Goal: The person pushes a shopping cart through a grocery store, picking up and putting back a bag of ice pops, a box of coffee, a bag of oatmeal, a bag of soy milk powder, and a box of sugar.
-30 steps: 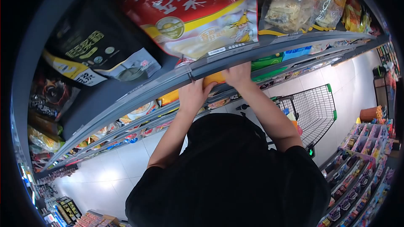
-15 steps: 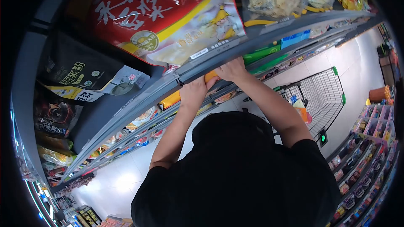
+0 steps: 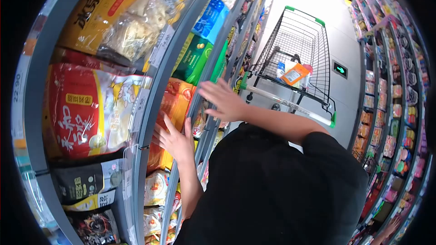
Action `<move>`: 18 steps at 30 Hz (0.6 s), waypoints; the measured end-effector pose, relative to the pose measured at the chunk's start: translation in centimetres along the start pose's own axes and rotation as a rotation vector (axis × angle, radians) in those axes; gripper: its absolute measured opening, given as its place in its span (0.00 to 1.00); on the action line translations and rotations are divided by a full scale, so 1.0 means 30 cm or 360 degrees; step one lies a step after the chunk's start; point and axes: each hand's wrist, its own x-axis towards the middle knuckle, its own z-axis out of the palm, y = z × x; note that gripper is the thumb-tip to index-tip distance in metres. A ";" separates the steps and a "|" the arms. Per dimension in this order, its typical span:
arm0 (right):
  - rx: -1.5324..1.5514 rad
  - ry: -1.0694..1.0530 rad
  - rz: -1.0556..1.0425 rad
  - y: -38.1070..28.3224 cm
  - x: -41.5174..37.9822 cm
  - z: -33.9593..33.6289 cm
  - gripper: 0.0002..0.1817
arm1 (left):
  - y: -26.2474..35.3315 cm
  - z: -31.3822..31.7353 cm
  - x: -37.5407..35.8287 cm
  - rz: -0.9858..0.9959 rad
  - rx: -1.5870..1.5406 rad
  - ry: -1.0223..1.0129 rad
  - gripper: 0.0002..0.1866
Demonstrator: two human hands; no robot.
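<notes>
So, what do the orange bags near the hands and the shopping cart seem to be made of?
The orange bags look like glossy plastic film: the surface shines and creases softly. The shopping cart looks like dark coated metal wire, given its thin grid, with green plastic corner caps. Both hands, left and right, are open beside the bags.

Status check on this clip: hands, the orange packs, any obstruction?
Left hand open, fingers spread, at the orange packs on the shelf. Right hand open, empty, just off the shelf edge. Nothing between hands and packs; cart behind.
</notes>
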 end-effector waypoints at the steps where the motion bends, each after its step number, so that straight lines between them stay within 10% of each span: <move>1: -0.0169 0.0043 0.0105 0.030 -0.092 -0.064 0.39 | 0.021 -0.007 0.008 0.0042 -0.0043 0.0041 0.50; 6: -0.0505 0.0276 0.0860 0.123 -0.546 -0.455 0.36 | 0.282 0.008 0.062 0.0543 -0.0605 -0.0165 0.52; 12: -0.0592 -0.0229 0.1465 0.033 -1.057 -0.648 0.40 | 0.649 0.106 0.104 0.1502 -0.1010 -0.0822 0.53; 18: -0.0657 -0.0372 0.2065 0.179 -1.276 -0.687 0.26 | 0.908 0.431 0.098 0.1696 -0.0690 -0.1310 0.53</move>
